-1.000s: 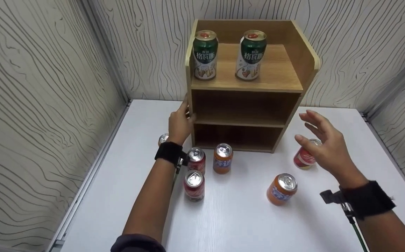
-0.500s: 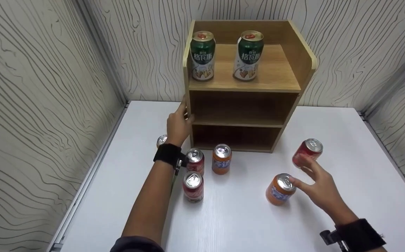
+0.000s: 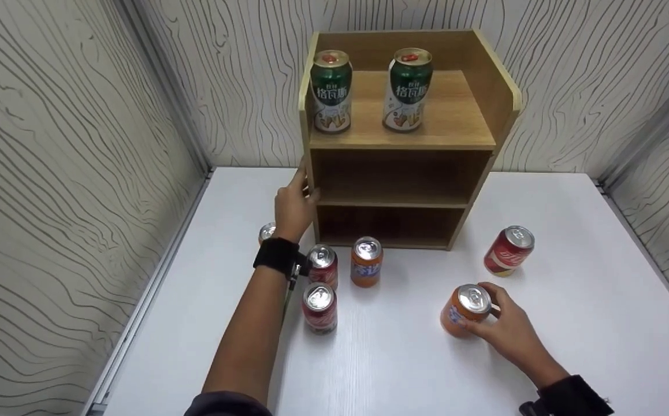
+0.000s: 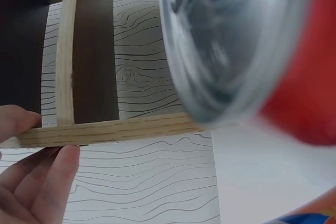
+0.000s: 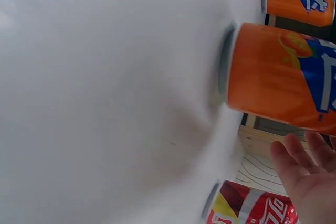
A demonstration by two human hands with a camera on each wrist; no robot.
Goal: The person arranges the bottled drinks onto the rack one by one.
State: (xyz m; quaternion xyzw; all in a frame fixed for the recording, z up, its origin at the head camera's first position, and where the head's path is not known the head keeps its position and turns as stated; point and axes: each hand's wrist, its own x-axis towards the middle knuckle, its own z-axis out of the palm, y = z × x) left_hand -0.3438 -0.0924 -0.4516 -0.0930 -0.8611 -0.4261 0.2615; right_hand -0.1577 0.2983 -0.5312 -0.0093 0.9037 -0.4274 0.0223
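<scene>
In the head view, my left hand (image 3: 295, 208) grips the left side panel of a small wooden shelf unit (image 3: 392, 204). The left wrist view shows the thumb (image 4: 16, 121) on one side of that panel and the fingers (image 4: 55, 182) on the other. My right hand (image 3: 510, 332) is at an upright orange soda can (image 3: 456, 315) on the table, its thumb across the front. The right wrist view has the fingertips (image 5: 291, 148) extended beside this can, with no firm grip visible. Beyond it stands a red can (image 3: 508, 254).
Two green-and-white cans, one left (image 3: 332, 92) and one right (image 3: 408, 89), stand on the top shelf. Two red cans, a nearer one (image 3: 319, 312) and a farther one (image 3: 324, 271), and an orange can (image 3: 366, 268) stand before the unit. Another can (image 3: 267, 231) is partly behind my left wrist.
My right hand has come down and nearer, from in front of the red can at the right to the orange can. My left hand stays on the shelf unit.
</scene>
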